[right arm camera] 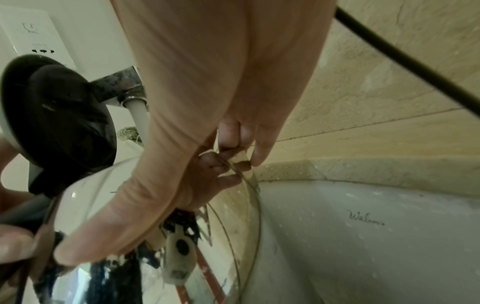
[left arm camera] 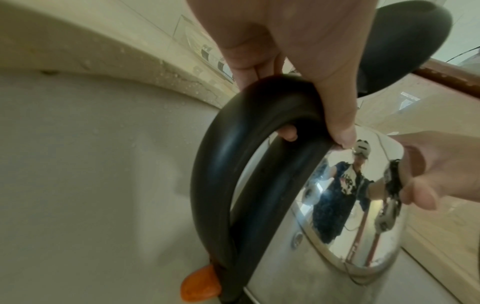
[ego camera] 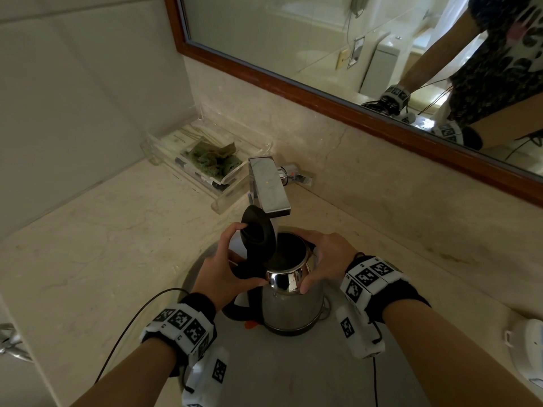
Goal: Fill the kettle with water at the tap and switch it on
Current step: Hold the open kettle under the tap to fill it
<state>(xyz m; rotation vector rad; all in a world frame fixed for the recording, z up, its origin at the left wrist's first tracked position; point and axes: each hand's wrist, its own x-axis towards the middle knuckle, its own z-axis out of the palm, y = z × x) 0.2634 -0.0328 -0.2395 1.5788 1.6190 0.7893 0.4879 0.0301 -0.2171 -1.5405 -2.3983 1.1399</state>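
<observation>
A steel kettle (ego camera: 291,306) stands in the white basin (ego camera: 293,371) under the chrome tap (ego camera: 269,186), its black lid (ego camera: 258,233) flipped up. A white stream of water (right arm camera: 139,115) runs from the spout into the kettle's mouth. My left hand (ego camera: 226,274) grips the black handle (left arm camera: 233,144) at its top, thumb against the kettle's shoulder. My right hand (ego camera: 326,254) is cupped round the kettle's upper body (right arm camera: 103,185), thumb on the shiny front and fingers over the far side. An orange switch (left arm camera: 200,284) sits at the handle's foot.
A clear acrylic tray (ego camera: 202,160) with green packets lies on the marble counter (ego camera: 102,230) behind the tap. A wood-framed mirror (ego camera: 323,39) hangs above. A white round object (ego camera: 529,351) sits at the counter's right edge. A wall socket (right arm camera: 33,37) shows behind the lid.
</observation>
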